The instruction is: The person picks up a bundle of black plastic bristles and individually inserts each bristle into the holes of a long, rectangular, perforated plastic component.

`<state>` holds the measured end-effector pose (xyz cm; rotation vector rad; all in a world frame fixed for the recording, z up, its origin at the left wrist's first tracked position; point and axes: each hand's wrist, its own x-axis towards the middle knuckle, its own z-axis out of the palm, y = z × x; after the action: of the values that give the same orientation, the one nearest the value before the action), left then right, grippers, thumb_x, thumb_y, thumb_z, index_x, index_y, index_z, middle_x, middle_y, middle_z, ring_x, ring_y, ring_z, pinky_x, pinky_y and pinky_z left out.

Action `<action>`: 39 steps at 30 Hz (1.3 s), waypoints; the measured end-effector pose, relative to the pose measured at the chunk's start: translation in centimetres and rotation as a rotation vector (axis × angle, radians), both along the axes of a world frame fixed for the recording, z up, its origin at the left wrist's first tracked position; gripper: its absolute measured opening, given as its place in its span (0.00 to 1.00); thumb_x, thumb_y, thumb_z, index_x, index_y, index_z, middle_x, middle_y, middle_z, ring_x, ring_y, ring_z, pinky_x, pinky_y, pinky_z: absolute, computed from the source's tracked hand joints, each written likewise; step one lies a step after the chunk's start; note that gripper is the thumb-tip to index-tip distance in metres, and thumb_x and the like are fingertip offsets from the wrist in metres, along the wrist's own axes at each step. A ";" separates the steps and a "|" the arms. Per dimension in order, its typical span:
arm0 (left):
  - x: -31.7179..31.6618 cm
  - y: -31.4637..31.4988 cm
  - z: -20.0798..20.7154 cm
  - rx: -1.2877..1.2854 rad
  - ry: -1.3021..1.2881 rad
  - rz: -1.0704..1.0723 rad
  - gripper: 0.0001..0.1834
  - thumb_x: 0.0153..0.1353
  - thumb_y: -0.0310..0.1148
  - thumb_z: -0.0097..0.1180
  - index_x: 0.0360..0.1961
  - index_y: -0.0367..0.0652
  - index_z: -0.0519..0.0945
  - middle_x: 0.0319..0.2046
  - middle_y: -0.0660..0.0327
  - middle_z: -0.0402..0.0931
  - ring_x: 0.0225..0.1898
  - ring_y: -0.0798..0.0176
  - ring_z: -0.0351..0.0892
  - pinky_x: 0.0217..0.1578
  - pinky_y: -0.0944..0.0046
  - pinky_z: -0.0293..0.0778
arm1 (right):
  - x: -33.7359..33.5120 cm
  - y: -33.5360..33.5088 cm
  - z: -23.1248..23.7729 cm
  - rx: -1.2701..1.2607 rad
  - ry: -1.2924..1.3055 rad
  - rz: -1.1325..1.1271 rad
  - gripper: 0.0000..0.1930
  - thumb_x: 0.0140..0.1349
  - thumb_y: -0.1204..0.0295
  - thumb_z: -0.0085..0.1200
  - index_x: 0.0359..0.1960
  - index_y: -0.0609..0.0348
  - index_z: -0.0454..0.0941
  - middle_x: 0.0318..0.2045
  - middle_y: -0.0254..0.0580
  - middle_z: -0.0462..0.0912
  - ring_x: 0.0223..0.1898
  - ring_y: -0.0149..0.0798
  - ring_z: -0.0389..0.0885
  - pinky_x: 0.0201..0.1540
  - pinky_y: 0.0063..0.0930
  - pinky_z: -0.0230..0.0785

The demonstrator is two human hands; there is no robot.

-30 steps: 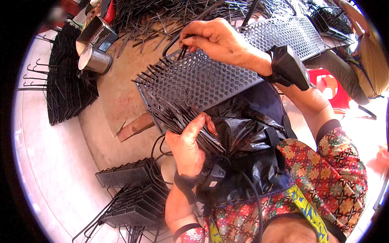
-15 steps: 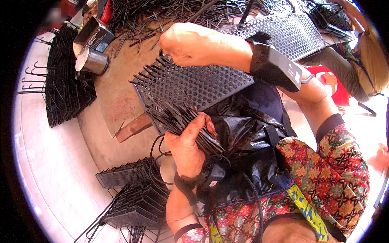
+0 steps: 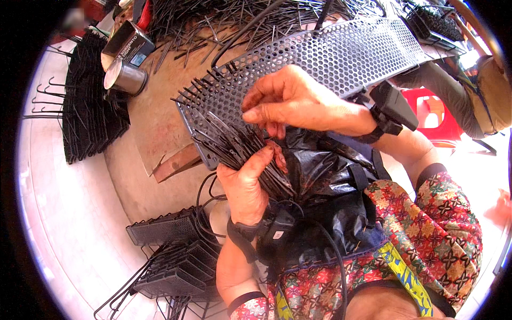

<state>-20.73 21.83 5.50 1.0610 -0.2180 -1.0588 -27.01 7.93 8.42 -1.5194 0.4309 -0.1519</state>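
A grey perforated metal panel point(image 3: 330, 56) lies slanted in front of me. A row of short black rods point(image 3: 205, 84) stands up along its left part. My left hand point(image 3: 247, 184) is closed round a bundle of thin black rods point(image 3: 229, 146), held over the panel's near left corner. Just above the bundle hovers my right hand point(image 3: 285, 101), its fingers loosely bent. A gap shows between its thumb and index finger, and no rod is visible in it.
Loose black rods point(image 3: 224, 24) cover the far board. At the left stand a metal cup point(image 3: 125, 77), a dark box point(image 3: 128, 44) and stacked black racks point(image 3: 88, 106). More black wire-and-mesh racks point(image 3: 176, 266) sit lower left. A red stool point(image 3: 434, 117) is at the right.
My right hand has come back from the panel's far left edge toward the bundle, uncovering the row of rods. My left hand keeps its grip in nearly the same place.
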 end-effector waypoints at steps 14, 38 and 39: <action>-0.2 0.3 0.3 -0.003 0.243 -0.093 0.12 0.47 0.23 0.49 0.35 0.33 0.67 0.22 0.52 0.70 0.20 0.58 0.71 0.20 0.59 0.71 | 2.4 -5.5 -1.9 -0.753 -0.517 -0.618 0.05 0.52 0.76 0.49 0.30 0.65 0.72 0.18 0.42 0.75 0.19 0.32 0.76 0.23 0.21 0.69; -0.6 0.5 0.0 -0.014 0.153 -0.266 0.17 0.42 0.27 0.52 0.36 0.33 0.68 0.19 0.55 0.68 0.14 0.62 0.66 0.15 0.65 0.64 | 0.0 -1.4 -0.4 -0.030 -0.058 0.011 0.15 0.51 0.67 0.54 0.33 0.68 0.74 0.19 0.36 0.76 0.19 0.24 0.72 0.21 0.15 0.65; -0.6 0.5 0.0 -0.039 0.147 -0.296 0.17 0.42 0.28 0.52 0.36 0.33 0.68 0.18 0.55 0.67 0.14 0.62 0.65 0.15 0.65 0.63 | -0.1 -1.3 -0.4 -0.038 -0.054 0.034 0.14 0.50 0.66 0.55 0.31 0.68 0.75 0.20 0.36 0.77 0.20 0.24 0.73 0.21 0.15 0.65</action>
<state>-21.36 22.31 5.52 0.9289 -0.2815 -1.3873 -27.16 6.62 8.06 -1.5559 0.3611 -0.1750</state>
